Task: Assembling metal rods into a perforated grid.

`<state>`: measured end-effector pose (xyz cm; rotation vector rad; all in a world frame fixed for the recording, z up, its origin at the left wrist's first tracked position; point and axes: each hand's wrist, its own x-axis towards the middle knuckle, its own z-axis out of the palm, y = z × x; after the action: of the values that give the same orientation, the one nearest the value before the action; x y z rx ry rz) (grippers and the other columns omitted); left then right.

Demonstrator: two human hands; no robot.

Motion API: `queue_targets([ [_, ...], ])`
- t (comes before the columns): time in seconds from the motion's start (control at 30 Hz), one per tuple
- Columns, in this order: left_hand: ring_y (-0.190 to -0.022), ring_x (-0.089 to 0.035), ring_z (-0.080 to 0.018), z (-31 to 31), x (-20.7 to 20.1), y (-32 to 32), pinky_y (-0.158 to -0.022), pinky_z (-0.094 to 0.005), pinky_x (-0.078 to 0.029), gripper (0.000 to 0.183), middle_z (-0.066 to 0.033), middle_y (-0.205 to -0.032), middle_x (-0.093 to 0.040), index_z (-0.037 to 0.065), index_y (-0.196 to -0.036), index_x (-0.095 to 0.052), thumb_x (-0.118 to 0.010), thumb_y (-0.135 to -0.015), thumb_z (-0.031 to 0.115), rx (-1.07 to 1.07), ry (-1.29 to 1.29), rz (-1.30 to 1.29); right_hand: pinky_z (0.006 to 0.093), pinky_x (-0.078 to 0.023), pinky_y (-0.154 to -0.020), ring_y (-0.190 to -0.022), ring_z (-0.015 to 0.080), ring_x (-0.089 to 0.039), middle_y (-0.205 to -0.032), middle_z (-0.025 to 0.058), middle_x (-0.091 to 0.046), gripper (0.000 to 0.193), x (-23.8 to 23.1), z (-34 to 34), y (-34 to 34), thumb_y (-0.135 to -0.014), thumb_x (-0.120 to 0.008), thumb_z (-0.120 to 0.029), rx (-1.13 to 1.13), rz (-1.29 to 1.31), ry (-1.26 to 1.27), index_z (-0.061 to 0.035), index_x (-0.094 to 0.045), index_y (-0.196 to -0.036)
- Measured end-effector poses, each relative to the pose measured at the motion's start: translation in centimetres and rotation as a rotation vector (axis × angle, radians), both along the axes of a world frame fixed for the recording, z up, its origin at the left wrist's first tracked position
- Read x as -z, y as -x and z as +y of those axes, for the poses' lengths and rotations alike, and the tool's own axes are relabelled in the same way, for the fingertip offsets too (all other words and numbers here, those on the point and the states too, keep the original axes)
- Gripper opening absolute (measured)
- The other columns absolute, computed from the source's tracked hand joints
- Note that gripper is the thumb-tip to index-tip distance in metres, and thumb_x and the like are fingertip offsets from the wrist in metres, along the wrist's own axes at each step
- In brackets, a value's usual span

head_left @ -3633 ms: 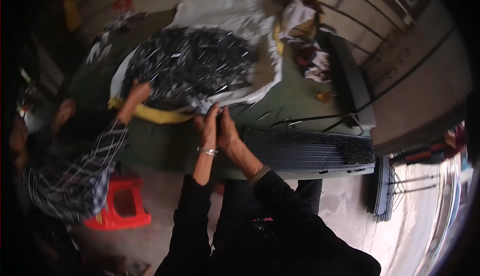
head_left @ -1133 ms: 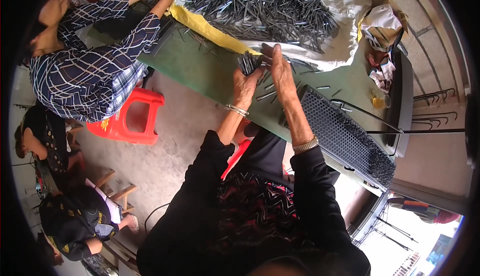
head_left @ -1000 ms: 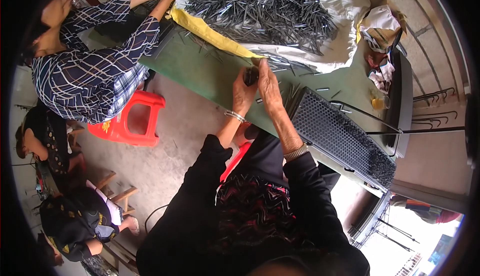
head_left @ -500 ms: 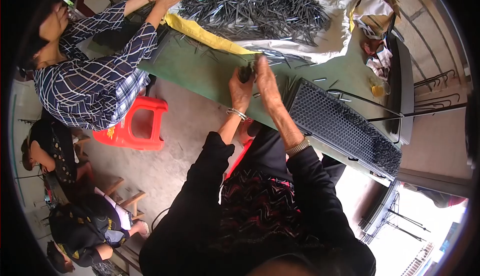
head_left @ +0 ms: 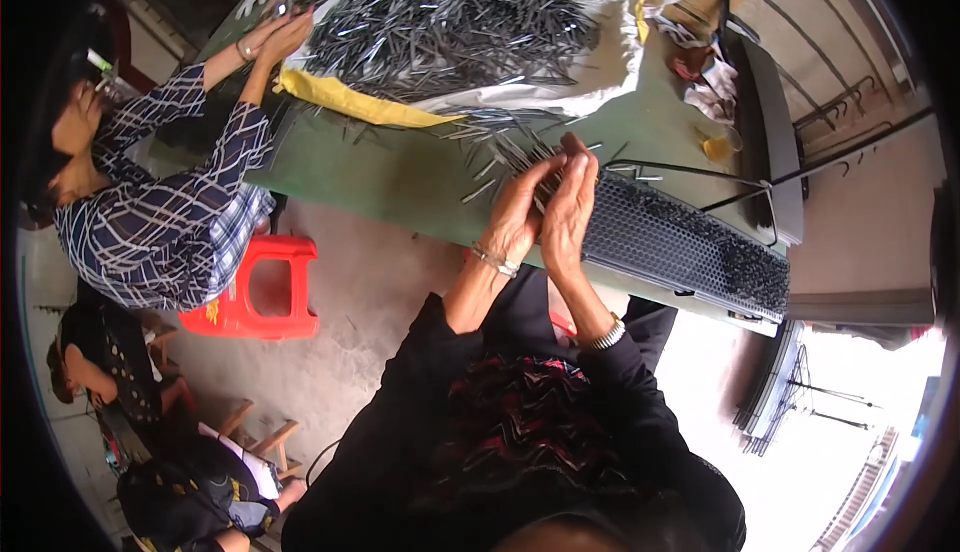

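Between my cupped palms sits a bundle of thin dark rods (head_left: 545,182), their ends poking out past the fingers. My left hand (head_left: 514,214) is curled round its left side, and my right hand (head_left: 568,210) presses flat along the other. Both are over the table's near edge, by the left end of a black tray (head_left: 640,237) full of small round holes. Dark pieces fill the tray's right end and far side. More loose rods (head_left: 485,177) lie on the green table just left of my fingers.
A large heap of dark rods (head_left: 440,37) lies on a white sheet with a yellow edge (head_left: 360,107). A co-worker (head_left: 160,202) sits at the left near a red stool (head_left: 300,282). Black metal bars (head_left: 720,197) cross behind the tray; a cup (head_left: 718,144) stands beyond.
My hands have come together round the rods and moved nearer the tray's left end. My view has shifted right. The co-worker's hands have drawn together.
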<state>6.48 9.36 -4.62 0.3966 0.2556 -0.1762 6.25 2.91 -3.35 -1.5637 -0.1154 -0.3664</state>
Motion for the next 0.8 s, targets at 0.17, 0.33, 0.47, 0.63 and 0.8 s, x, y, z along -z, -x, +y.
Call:
queue_targets([
  [0.17,-0.080,-0.063,-0.0152,-3.5,-1.8,2.7,-0.073,-0.0283,-0.052,0.017,-0.0055,-0.088,-0.067,0.001,-0.093,-0.066,-0.068,-0.079,0.010,0.057,-0.261,0.029,0.0273,-0.045,-0.079,-0.085,0.0117,-0.054,-0.101,0.0039,-0.061,0.043,-3.8,-8.8,2.2,-0.098,-0.046,-0.037,-0.245,0.314,-0.023,0.0007,-0.062,-0.110],
  [0.33,-0.066,-0.064,-0.0178,-7.6,-1.7,4.7,-0.054,-0.0299,-0.051,0.015,-0.0106,-0.080,-0.068,-0.002,-0.090,-0.066,-0.066,-0.077,0.003,0.260,-0.333,-0.021,0.0249,-0.045,-0.056,-0.063,0.0110,-0.053,-0.075,0.0044,-0.056,0.024,-4.9,-14.8,3.9,-0.090,-0.060,-0.019,-0.300,0.479,0.051,0.0041,-0.059,-0.098],
  [0.47,-0.066,-0.065,-0.0184,-9.7,-1.3,6.2,-0.057,-0.0305,-0.054,0.017,-0.0103,-0.082,-0.067,-0.002,-0.094,-0.064,-0.066,-0.078,0.005,0.373,-0.426,0.009,0.0255,-0.047,-0.057,-0.065,0.0114,-0.056,-0.077,0.0072,-0.060,0.018,-3.1,-18.1,4.9,-0.089,-0.061,-0.012,-0.323,0.580,-0.028,0.0045,-0.055,-0.094],
  [0.63,-0.072,-0.067,-0.0191,-11.0,-1.6,6.9,-0.060,-0.0305,-0.055,0.021,-0.0103,-0.087,-0.068,-0.001,-0.097,-0.064,-0.067,-0.078,0.006,0.387,-0.441,0.084,0.0239,-0.046,-0.060,-0.067,0.0105,-0.056,-0.077,0.0055,-0.058,0.017,-2.3,-19.5,6.0,-0.089,-0.060,-0.013,-0.214,0.551,-0.025,0.0039,-0.056,-0.092],
  [0.8,-0.070,-0.066,-0.0172,-11.4,-0.7,7.0,-0.058,-0.0284,-0.053,0.016,-0.0085,-0.081,-0.068,0.000,-0.092,-0.066,-0.067,-0.077,0.006,0.355,-0.591,0.096,0.0245,-0.044,-0.063,-0.066,0.0101,-0.056,-0.077,0.0040,-0.058,0.019,-2.0,-19.9,6.9,-0.091,-0.058,-0.016,-0.175,0.504,0.013,0.0035,-0.059,-0.090],
])
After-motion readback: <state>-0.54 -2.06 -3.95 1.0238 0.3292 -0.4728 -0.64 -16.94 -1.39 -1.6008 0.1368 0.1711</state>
